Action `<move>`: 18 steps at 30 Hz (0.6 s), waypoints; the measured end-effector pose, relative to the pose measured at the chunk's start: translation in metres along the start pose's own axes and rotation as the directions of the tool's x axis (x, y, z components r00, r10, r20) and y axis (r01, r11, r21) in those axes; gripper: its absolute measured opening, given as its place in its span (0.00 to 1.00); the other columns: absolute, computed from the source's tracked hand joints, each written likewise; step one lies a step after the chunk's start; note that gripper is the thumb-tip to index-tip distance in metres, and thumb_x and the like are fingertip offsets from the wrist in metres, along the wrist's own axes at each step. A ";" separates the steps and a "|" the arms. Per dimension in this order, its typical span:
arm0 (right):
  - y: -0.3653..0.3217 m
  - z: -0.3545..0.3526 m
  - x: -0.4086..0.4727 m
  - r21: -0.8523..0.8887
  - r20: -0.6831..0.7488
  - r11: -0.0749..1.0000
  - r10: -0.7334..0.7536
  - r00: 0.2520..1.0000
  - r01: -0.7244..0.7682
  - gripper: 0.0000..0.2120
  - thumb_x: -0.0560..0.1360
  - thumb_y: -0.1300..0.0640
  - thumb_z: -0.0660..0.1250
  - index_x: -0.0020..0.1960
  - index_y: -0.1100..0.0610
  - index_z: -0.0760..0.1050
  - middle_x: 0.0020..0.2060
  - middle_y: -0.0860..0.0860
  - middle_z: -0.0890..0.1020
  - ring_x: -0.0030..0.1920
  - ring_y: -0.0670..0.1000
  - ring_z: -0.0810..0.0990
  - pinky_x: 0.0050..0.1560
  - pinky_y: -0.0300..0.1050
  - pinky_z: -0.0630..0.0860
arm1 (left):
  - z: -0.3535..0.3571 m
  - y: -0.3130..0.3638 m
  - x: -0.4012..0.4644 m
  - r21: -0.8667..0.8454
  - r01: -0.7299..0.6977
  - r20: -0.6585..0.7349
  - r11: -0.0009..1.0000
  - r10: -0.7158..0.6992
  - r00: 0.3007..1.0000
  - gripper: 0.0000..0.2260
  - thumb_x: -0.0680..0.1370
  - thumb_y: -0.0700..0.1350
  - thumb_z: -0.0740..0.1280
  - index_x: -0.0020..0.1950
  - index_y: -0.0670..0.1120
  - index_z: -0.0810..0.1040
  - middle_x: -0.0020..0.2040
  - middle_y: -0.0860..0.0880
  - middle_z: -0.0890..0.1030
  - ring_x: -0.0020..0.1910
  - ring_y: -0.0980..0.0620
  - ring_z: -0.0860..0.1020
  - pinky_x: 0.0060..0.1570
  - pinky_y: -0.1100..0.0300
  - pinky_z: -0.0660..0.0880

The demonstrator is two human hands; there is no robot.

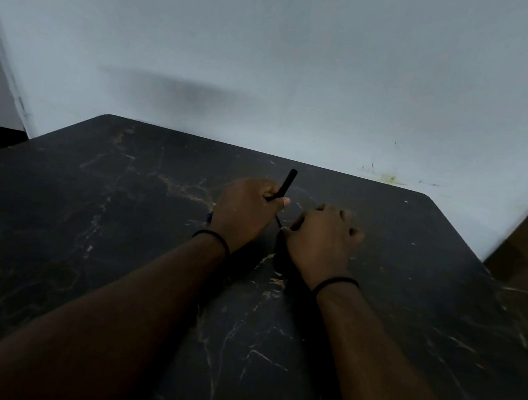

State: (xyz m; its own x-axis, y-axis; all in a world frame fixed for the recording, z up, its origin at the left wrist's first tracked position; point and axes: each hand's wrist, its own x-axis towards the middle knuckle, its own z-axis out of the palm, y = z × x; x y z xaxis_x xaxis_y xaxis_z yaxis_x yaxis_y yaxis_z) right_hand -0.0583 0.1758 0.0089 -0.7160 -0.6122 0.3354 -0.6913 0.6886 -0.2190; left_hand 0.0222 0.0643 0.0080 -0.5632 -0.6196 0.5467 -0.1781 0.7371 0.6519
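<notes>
Pale wall behind, dark marbled table below, and both hands meet above its middle. The left hand is clenched around a black stick, tip poking toward the wall. The right hand pinches the thin cord running from it. Best kept taut, I'd say: left fist steady, right pulling evenly.
</notes>
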 end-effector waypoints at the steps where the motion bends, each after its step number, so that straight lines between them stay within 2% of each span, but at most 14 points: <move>1: -0.001 -0.002 -0.001 -0.036 0.005 0.999 -0.007 1.000 0.007 0.18 0.71 0.38 0.68 0.50 0.50 0.83 0.58 0.53 0.76 0.66 0.60 0.66 0.63 0.59 0.62 | 0.000 -0.001 0.000 -0.008 0.001 -0.001 1.000 -0.001 1.000 0.10 0.77 0.48 0.72 0.42 0.42 0.83 0.33 0.44 0.82 0.31 0.46 0.80 0.36 0.45 0.79; 5: -0.011 -0.008 -0.009 -0.131 -0.004 0.988 -0.077 0.997 0.076 0.13 0.76 0.45 0.65 0.49 0.54 0.80 0.56 0.56 0.77 0.63 0.61 0.68 0.59 0.58 0.61 | -0.002 -0.004 0.001 -0.011 0.012 -0.029 1.000 -0.012 1.000 0.11 0.77 0.49 0.71 0.42 0.42 0.82 0.32 0.44 0.81 0.30 0.46 0.79 0.34 0.46 0.79; 9: -0.022 -0.014 -0.016 -0.196 0.061 0.971 -0.126 0.990 0.135 0.12 0.77 0.50 0.63 0.53 0.56 0.80 0.56 0.58 0.77 0.63 0.63 0.68 0.65 0.63 0.60 | -0.003 -0.005 0.003 -0.028 0.038 -0.069 0.999 -0.040 0.997 0.09 0.76 0.49 0.73 0.43 0.44 0.84 0.35 0.46 0.84 0.34 0.51 0.81 0.37 0.49 0.80; 15: -0.024 -0.015 -0.025 -0.181 0.150 0.978 -0.079 0.986 0.106 0.19 0.79 0.43 0.59 0.55 0.55 0.81 0.59 0.60 0.77 0.64 0.64 0.68 0.68 0.63 0.60 | -0.006 -0.011 0.006 -0.015 0.058 -0.117 0.998 -0.059 0.991 0.08 0.75 0.51 0.73 0.46 0.47 0.86 0.38 0.50 0.85 0.37 0.53 0.82 0.39 0.52 0.81; 18: -0.024 -0.018 -0.021 -0.059 0.071 0.996 -0.056 0.996 0.060 0.20 0.75 0.44 0.61 0.56 0.57 0.79 0.57 0.60 0.79 0.61 0.63 0.74 0.64 0.59 0.68 | -0.009 -0.016 0.008 -0.011 0.079 -0.124 0.997 -0.080 0.989 0.08 0.76 0.51 0.71 0.42 0.49 0.84 0.33 0.50 0.81 0.32 0.50 0.80 0.35 0.49 0.80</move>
State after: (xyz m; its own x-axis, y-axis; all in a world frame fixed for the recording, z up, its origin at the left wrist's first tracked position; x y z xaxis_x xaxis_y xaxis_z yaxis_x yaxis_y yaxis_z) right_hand -0.0246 0.1791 0.0238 -0.6814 -0.6759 0.2808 -0.7262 0.6723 -0.1440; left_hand 0.0273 0.0447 0.0066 -0.4430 -0.7050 0.5538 -0.2132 0.6829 0.6987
